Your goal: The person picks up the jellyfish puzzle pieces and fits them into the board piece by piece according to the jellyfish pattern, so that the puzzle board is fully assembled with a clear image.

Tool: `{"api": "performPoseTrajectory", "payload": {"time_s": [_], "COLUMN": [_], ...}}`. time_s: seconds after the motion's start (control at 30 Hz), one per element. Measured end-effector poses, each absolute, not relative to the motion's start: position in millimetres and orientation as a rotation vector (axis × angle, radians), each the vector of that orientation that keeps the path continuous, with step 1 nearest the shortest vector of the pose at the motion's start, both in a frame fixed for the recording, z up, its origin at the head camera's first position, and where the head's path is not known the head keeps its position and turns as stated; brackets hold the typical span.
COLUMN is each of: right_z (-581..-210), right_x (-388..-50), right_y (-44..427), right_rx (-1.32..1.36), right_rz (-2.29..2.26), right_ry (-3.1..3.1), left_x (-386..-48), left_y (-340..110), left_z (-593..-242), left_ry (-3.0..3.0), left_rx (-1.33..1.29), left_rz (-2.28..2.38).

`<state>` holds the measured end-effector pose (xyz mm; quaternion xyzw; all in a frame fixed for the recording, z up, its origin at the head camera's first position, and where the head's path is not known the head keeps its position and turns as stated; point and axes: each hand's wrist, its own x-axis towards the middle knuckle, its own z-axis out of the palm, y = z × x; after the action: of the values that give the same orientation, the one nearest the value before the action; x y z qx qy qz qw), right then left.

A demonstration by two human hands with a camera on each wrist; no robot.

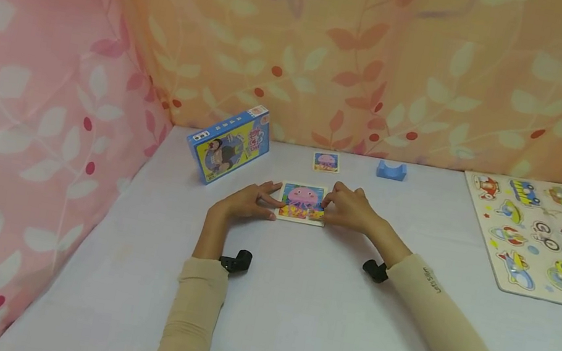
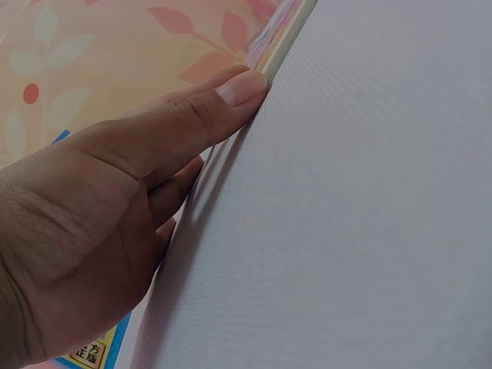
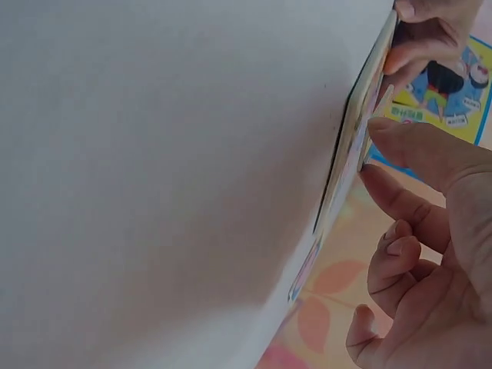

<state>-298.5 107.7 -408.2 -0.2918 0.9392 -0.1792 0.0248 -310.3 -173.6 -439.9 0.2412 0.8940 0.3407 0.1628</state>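
A small jigsaw puzzle [image 1: 304, 195] with a pink jellyfish picture lies flat on the white table. My left hand [image 1: 249, 200] rests at its left end with fairly straight fingers. One finger lies over the picture, and the thumb [image 2: 242, 91] touches the puzzle's edge. At the right end, my right hand [image 1: 351, 208] pinches a thin puzzle piece [image 3: 375, 138] between thumb and index finger. That piece stands tilted above the puzzle surface; its printed side is hard to see. The other right fingers are curled loosely. Fingers cover parts of both ends of the puzzle.
Behind the puzzle lies a small jellyfish card [image 1: 326, 162]. A blue and yellow box [image 1: 232, 145] stands at the back left, and a blue notched stand [image 1: 391, 170] at the back. To the right lies a wooden vehicle puzzle board [image 1: 531, 213]. Patterned curtains surround the table.
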Motion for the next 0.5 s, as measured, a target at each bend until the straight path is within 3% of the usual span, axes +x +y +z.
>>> {"api": "performPoseTrajectory", "payload": {"time_s": [0.5], "right_z": [-412.5], "right_x": [-295.1], "right_y": [96.5], "right_rx": [-0.898], "right_rz": [-0.625], "right_ry": [2.936], "left_x": [-310.2], "left_y": [-175.0], "left_z": [-438.8], "left_ry": [2.548], "left_rx": [0.715], "left_rz": [0.970]}}
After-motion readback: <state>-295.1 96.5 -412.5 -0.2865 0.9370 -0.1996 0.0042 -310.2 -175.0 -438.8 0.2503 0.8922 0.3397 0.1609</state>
